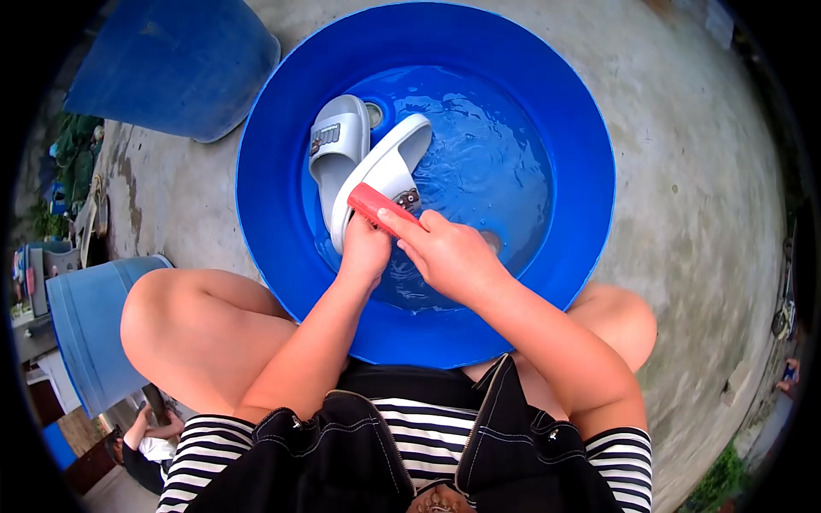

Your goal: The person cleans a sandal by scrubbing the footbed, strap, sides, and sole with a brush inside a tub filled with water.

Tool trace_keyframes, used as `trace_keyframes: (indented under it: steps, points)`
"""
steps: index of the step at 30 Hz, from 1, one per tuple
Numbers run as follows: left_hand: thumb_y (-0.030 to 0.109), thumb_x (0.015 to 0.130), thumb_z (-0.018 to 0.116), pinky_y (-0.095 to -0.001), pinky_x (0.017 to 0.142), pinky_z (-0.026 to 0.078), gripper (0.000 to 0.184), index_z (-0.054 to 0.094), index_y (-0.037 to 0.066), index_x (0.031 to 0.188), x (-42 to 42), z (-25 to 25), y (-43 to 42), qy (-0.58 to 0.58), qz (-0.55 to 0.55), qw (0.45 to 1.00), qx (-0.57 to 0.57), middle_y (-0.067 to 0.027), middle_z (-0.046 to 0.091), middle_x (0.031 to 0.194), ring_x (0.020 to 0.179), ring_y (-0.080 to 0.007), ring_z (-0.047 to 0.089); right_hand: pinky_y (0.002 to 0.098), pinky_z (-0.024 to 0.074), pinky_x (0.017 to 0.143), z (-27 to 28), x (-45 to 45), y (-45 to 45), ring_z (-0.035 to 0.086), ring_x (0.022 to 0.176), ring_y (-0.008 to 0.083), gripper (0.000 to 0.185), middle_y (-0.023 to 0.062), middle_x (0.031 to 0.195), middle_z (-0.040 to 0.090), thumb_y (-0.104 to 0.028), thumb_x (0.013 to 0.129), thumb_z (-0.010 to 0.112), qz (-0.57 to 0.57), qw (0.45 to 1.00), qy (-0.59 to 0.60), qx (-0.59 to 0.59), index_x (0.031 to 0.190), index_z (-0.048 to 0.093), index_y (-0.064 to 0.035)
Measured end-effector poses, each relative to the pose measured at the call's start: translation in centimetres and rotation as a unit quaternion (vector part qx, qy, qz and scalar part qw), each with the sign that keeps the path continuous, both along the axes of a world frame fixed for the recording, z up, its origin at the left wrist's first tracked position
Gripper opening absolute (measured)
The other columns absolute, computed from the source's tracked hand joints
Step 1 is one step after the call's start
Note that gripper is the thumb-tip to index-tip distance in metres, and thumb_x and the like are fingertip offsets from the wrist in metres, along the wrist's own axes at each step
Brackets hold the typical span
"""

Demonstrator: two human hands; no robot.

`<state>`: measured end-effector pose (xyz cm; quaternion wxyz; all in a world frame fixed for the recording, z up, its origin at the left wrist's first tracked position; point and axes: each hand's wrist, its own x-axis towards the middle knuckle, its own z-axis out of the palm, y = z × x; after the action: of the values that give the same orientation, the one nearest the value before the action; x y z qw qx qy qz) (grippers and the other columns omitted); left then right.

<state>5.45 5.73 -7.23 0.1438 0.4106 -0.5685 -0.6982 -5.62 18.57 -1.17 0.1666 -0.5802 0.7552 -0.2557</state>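
Note:
A round blue tub point(583, 179) with shallow water stands between my knees. My right hand point(445, 252) is closed around a red brush point(380, 208), which lies against a white slide sandal point(389, 167). My left hand point(366, 250) is closed at the near end of that same sandal, just below the brush; its fingers are partly hidden. The sandal is tilted above the water and has a small dark ornament on its strap. Another white sandal point(342, 128) leans on the tub's left side, touching the first one.
A large blue barrel point(171, 64) is at the upper left. A lighter blue bucket point(98, 321) stands beside my left knee. Another person point(150, 449) sits at the lower left. Concrete floor point(693, 231) surrounds the tub.

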Motion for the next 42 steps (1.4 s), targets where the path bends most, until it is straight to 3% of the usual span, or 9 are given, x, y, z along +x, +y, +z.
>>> trace_keyframes:
  steps: [4,9,14,19,25,33,37,39,42]
  points:
    - [-0.003,0.097,0.063,-0.0322,0.102,0.047,0.042,0.053,-0.001,0.138,-0.2,0.2,0.8,-0.001,0.005,1.000,-0.019,-0.0110,0.066,0.128,0.117,-0.0190,0.063,0.0458,0.0550,0.063,-0.8,-3.9,-0.7,0.065,0.070,0.0351,0.049,0.0139,0.087,0.060,-0.017,0.097,0.067,-0.122,0.990,0.053,0.041,0.144,0.057,-0.0249]
    - [-0.003,0.097,0.063,-0.0331,0.100,0.049,0.040,0.054,-0.004,0.136,0.0,0.4,0.6,-0.007,-0.011,0.999,0.031,-0.0131,0.067,0.126,0.116,-0.0209,0.064,0.0442,0.0562,0.063,0.9,-0.4,-0.3,0.066,0.071,0.0333,0.051,0.0127,0.084,0.057,-0.019,0.096,0.067,0.012,1.000,0.019,0.016,0.146,0.057,-0.0271]
    - [0.000,0.096,0.066,-0.0343,0.100,0.049,0.042,0.055,-0.001,0.137,0.0,-0.8,1.0,-0.012,-0.003,1.000,-0.015,-0.0139,0.068,0.124,0.115,-0.0211,0.064,0.0473,0.0561,0.066,-0.2,-3.7,-0.8,0.067,0.073,0.0370,0.049,0.0149,0.086,0.061,-0.018,0.097,0.066,-0.116,0.990,0.034,0.065,0.145,0.057,-0.0243]
    - [0.000,0.096,0.066,-0.0341,0.098,0.050,0.043,0.055,-0.001,0.137,0.0,-0.1,0.8,-0.039,-0.014,0.999,-0.017,-0.0129,0.068,0.123,0.112,-0.0212,0.064,0.0466,0.0563,0.063,0.5,-0.7,-0.3,0.067,0.073,0.0357,0.047,0.0132,0.085,0.060,-0.020,0.097,0.067,0.009,0.999,0.013,0.038,0.142,0.059,-0.0287]
    - [-0.003,0.097,0.064,-0.0339,0.105,0.047,0.047,0.050,-0.002,0.142,0.0,-0.5,0.9,-0.044,-0.021,0.999,-0.017,-0.0122,0.065,0.133,0.122,-0.0211,0.061,0.0493,0.0550,0.068,-0.6,-5.1,-0.4,0.067,0.076,0.0384,0.045,0.0178,0.089,0.062,-0.020,0.101,0.061,-0.131,0.984,0.045,0.110,0.145,0.056,-0.0252]
    - [-0.003,0.096,0.065,-0.0339,0.105,0.046,0.045,0.052,-0.004,0.139,-0.1,0.4,0.8,-0.053,0.000,0.998,-0.028,-0.0133,0.065,0.131,0.120,-0.0207,0.061,0.0475,0.0568,0.066,-0.1,-3.3,0.3,0.067,0.074,0.0365,0.048,0.0159,0.089,0.061,-0.021,0.099,0.064,-0.145,0.983,0.080,0.078,0.147,0.055,-0.0222]
    - [0.003,0.097,0.066,-0.0341,0.099,0.049,0.038,0.057,-0.006,0.133,0.0,-0.3,0.6,-0.058,0.010,0.996,-0.061,-0.0163,0.069,0.123,0.112,-0.0235,0.065,0.0457,0.0554,0.062,0.5,-2.4,0.2,0.064,0.067,0.0344,0.049,0.0125,0.084,0.058,-0.022,0.097,0.067,-0.053,0.998,0.032,-0.030,0.145,0.057,-0.0271]
    - [0.003,0.097,0.066,-0.0341,0.098,0.049,0.038,0.057,-0.005,0.133,0.2,-1.4,0.2,-0.041,-0.005,0.998,-0.040,-0.0161,0.069,0.122,0.112,-0.0231,0.066,0.0448,0.0552,0.061,1.0,-1.3,0.1,0.064,0.067,0.0340,0.047,0.0119,0.083,0.057,-0.021,0.097,0.067,0.040,0.998,0.033,0.022,0.143,0.058,-0.0270]
    - [0.003,0.097,0.066,-0.0341,0.098,0.050,0.038,0.057,-0.005,0.133,0.2,-1.8,0.7,-0.026,-0.014,0.999,-0.028,-0.0154,0.069,0.122,0.111,-0.0224,0.066,0.0456,0.0550,0.061,-0.6,-2.1,0.0,0.064,0.067,0.0350,0.045,0.0129,0.084,0.058,-0.021,0.097,0.067,-0.037,0.998,0.051,0.008,0.141,0.060,-0.0260]
